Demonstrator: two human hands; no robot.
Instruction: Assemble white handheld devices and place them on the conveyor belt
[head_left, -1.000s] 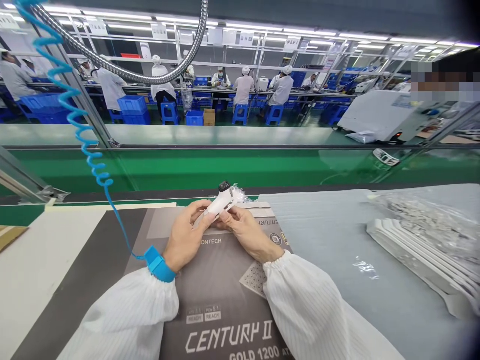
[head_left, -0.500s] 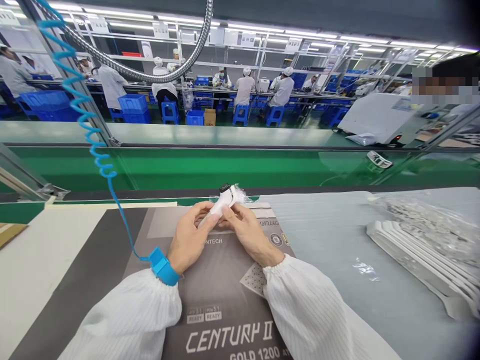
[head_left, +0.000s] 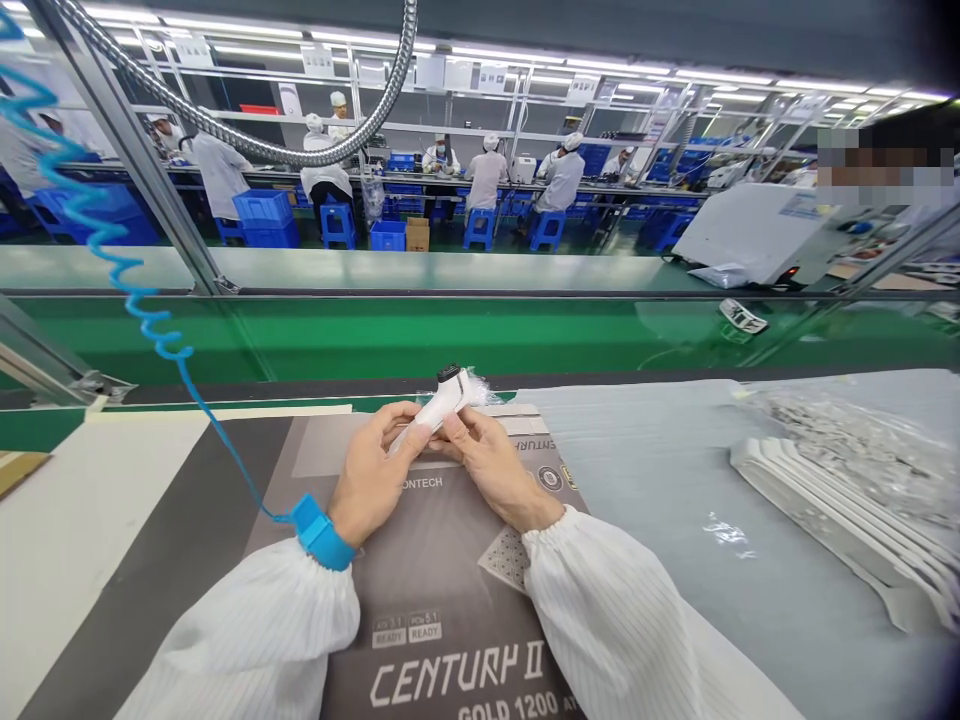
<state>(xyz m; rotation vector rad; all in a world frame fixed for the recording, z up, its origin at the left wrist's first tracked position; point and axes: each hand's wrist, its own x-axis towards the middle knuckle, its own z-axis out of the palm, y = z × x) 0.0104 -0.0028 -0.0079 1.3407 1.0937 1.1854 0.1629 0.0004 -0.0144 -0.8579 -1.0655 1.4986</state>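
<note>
Between both hands, above a dark printed cardboard box [head_left: 442, 590], is a white handheld device [head_left: 445, 400] with an angled neck and a black end. My left hand [head_left: 375, 465] grips its lower part, thumb along the front. The thumb of my right hand [head_left: 496, 462] presses on its middle, with the other fingers curled behind it. Clear plastic wrap [head_left: 481, 388] shows just behind the device's head. A blue wrist strap [head_left: 322, 533] circles my left wrist, its coiled cord [head_left: 127, 270] running up to the left.
On the right, stacked white curved plastic parts [head_left: 832, 530] lie beside a clear bag of small parts [head_left: 862, 430]. A scrap of clear plastic [head_left: 729, 535] lies on the grey sheet. Beyond runs a green conveyor [head_left: 450, 335] carrying a white-and-black piece [head_left: 742, 317]. Several people work behind.
The device has turned slightly in my fingers, and both hands keep their hold. The coiled blue cord has swung left. The white-and-black piece on the conveyor has shifted left.
</note>
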